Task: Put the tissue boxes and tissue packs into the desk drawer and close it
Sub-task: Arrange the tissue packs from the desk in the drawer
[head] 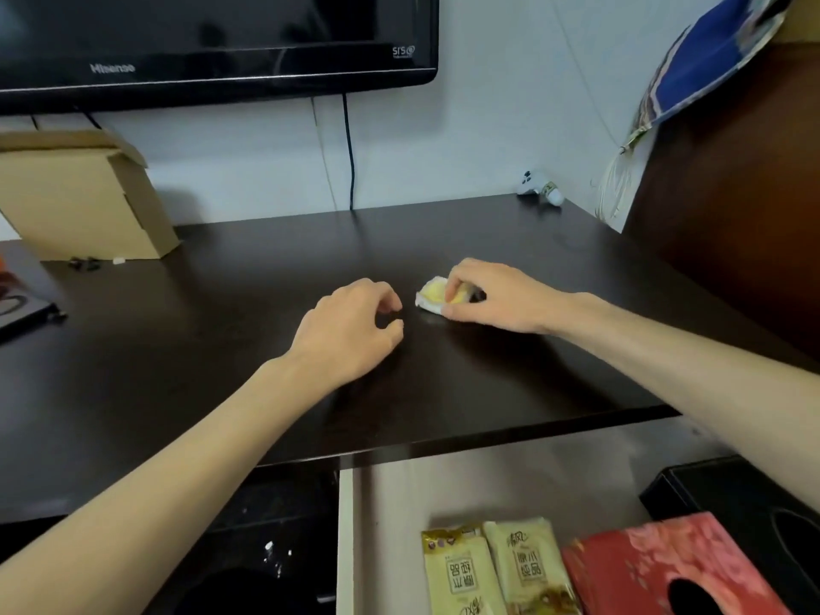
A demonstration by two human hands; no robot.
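A dark brown tabletop (266, 312) is seen. Near its middle a small yellow-and-white tissue pack (432, 297) is laid flat. An open cardboard box (84, 201) is stood at the back left corner, with a few tiny dark bits, too blurred to name, just before it. A small white figure (541, 188), possibly a toy, is set at the back right.
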